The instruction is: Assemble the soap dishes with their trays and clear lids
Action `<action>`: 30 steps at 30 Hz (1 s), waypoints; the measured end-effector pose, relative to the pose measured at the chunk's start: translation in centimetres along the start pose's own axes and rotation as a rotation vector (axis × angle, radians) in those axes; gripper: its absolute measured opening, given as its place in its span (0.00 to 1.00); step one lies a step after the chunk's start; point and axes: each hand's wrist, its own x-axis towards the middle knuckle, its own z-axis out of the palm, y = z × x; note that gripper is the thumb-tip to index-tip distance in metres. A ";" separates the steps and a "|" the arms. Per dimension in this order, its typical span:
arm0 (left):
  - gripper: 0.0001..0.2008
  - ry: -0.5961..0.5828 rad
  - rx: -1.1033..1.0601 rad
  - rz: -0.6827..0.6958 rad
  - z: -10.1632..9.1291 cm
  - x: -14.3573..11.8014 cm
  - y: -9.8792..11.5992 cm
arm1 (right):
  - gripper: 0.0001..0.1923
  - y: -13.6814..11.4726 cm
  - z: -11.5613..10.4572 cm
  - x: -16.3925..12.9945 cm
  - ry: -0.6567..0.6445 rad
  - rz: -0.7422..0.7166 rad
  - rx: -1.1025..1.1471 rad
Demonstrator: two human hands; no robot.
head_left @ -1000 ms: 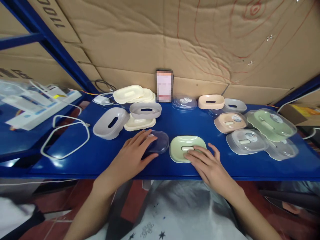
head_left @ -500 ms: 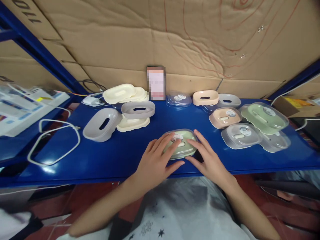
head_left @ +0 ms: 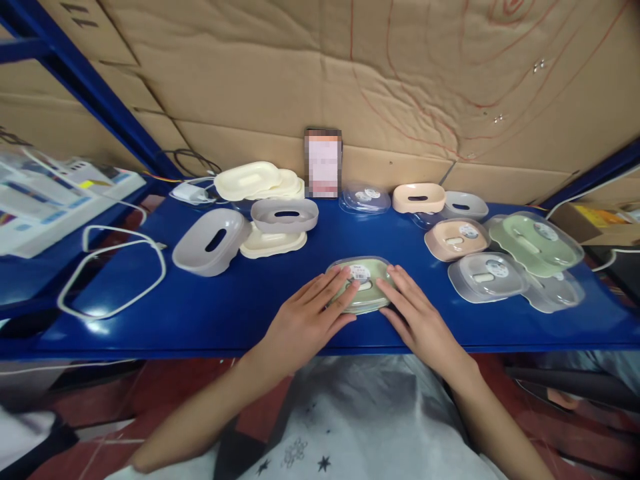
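Observation:
A green soap dish [head_left: 367, 303] with a clear lid and a round white label lies on the blue table near its front edge. My left hand [head_left: 313, 310] holds its left side, long fingers stretched over the lid and thumb by the front edge. From the right, my right hand [head_left: 417, 310] grips it too, with fingertips on the lid and rim and the thumb near the front. Parts of the dish are hidden beneath the fingers.
Grey trays [head_left: 210, 243] and cream inserts [head_left: 247, 180] lie left. A phone [head_left: 323, 163] leans against cardboard behind clear lids [head_left: 365, 199]. Lidded peach [head_left: 455, 240], grey [head_left: 487, 277] and green dishes [head_left: 537, 243] sit right. A white cable [head_left: 110, 313] loops at the left.
The view has shifted slightly. My thumbs have drawn in closer to the dish's front edge, and both hands remain on it. The dish stays at about the same spot.

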 end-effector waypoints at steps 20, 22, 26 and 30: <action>0.21 -0.096 -0.072 -0.019 1.0 0.1 0.4 | 0.41 3.3 -4.9 2.9 -0.050 -0.071 -0.336; 0.20 -0.090 -0.035 -0.084 1.1 0.3 0.5 | 0.37 6.2 -8.3 5.3 -0.055 -0.010 -0.383; 0.12 0.033 0.103 -0.266 1.1 0.5 0.7 | 0.22 12.4 -13.4 10.4 -0.176 0.272 -0.610; 0.01 0.174 0.284 -0.379 1.0 0.4 0.7 | 0.21 16.3 -13.5 13.9 -0.218 0.239 -0.613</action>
